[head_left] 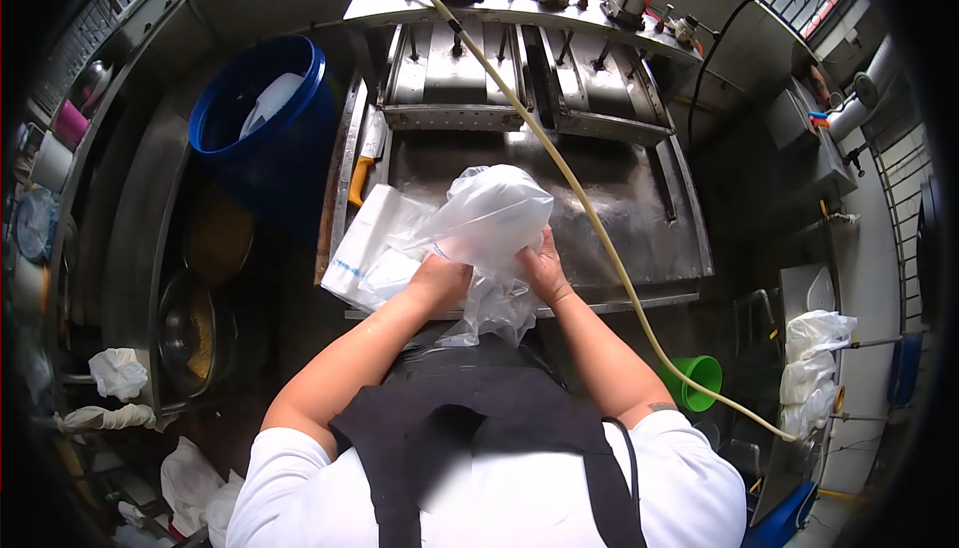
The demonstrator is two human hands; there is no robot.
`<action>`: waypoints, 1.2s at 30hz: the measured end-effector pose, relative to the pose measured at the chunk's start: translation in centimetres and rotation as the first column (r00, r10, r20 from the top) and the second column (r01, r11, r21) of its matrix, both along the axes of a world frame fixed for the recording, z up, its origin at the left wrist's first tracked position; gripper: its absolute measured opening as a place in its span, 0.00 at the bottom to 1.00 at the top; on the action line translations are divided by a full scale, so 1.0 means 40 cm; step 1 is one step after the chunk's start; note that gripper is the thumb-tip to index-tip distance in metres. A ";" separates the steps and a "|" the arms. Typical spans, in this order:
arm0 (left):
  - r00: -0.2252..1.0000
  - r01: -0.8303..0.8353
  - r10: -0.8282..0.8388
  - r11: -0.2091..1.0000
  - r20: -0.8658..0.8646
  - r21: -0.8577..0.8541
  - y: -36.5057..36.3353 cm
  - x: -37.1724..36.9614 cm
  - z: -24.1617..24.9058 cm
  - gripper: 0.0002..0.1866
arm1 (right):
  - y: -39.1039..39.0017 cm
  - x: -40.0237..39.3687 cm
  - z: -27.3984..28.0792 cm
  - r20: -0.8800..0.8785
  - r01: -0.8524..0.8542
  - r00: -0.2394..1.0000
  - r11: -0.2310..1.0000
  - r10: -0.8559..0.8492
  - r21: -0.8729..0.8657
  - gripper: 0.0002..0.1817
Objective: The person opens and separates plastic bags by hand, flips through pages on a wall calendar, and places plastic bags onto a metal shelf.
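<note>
Here, hands [440, 280] [544, 270] hold plastic bag [496, 208]; white object [271, 104] in blue barrel [275, 170].

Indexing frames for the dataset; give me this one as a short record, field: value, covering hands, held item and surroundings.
left hand: left hand gripping the bag's lower left
right hand: right hand gripping its lower right
held item: translucent plastic bag, puffed out; contents unclear
work surface: metal table
beside bag, left: stack of white plastic
table's left edge: knife with yellow-orange handle
crossing above table: pale hose
floor, left: blue barrel
</note>
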State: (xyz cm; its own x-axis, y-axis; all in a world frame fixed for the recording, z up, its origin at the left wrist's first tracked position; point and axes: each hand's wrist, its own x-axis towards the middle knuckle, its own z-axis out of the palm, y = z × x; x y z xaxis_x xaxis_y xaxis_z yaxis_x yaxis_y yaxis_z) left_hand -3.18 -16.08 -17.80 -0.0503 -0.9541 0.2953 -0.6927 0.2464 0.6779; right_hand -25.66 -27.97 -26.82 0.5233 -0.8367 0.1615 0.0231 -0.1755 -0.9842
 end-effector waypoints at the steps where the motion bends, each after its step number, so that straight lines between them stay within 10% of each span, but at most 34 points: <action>1: 0.999 -0.007 0.012 0.991 -0.035 0.133 0.000 0.006 0.018 0.16 | -0.011 0.000 -0.008 -0.046 0.038 0.998 0.995 -0.042 -0.092 0.39; 5: 0.993 -0.072 0.023 0.884 0.112 0.463 0.031 0.017 0.086 0.15 | 0.000 0.010 0.054 -0.271 0.192 0.918 0.924 -0.288 -0.331 0.42; 7: 0.975 -0.076 0.065 0.996 0.213 0.043 0.082 0.037 0.085 0.13 | 0.001 0.011 0.071 -0.314 0.181 0.907 0.933 -0.281 -0.311 0.43; 11: 0.981 -0.195 0.192 0.948 -0.036 -0.252 0.144 0.049 0.123 0.13 | 0.025 0.002 0.151 -0.396 0.118 0.898 0.971 -0.193 -0.205 0.45; 14: 0.860 -0.132 0.241 0.956 -0.450 0.261 0.173 0.069 0.139 0.15 | 0.059 0.009 0.200 -0.310 0.237 0.898 0.937 -0.312 -0.256 0.45; 19: 0.623 0.206 0.101 0.936 -0.776 0.287 0.161 0.034 0.233 0.17 | 0.151 -0.026 0.336 -0.151 0.398 0.844 0.791 -0.514 -0.464 0.35; 21: 0.624 0.406 0.102 0.804 -0.774 0.434 0.153 0.020 0.284 0.18 | 0.183 -0.047 0.397 -0.053 0.055 0.994 0.859 -0.094 -0.509 0.25; 24: 0.495 0.468 0.025 0.835 -0.869 0.291 0.129 -0.002 0.325 0.17 | 0.235 -0.039 0.497 0.012 -0.346 0.938 0.937 0.346 0.053 0.19; 27: 0.347 0.354 0.075 0.913 -0.935 0.205 0.112 0.018 0.396 0.16 | 0.211 -0.110 0.474 0.324 -0.629 0.777 0.636 0.540 0.448 0.18; 33: 0.667 0.643 -0.107 0.582 -0.737 0.498 0.109 0.069 0.347 0.13 | 0.175 -0.124 0.538 0.733 -0.466 0.676 0.811 0.071 0.352 0.17; 36: 0.535 0.474 0.038 0.813 -0.844 0.337 0.088 0.066 0.273 0.11 | 0.163 -0.127 0.558 0.762 -0.576 0.644 0.693 0.059 0.433 0.17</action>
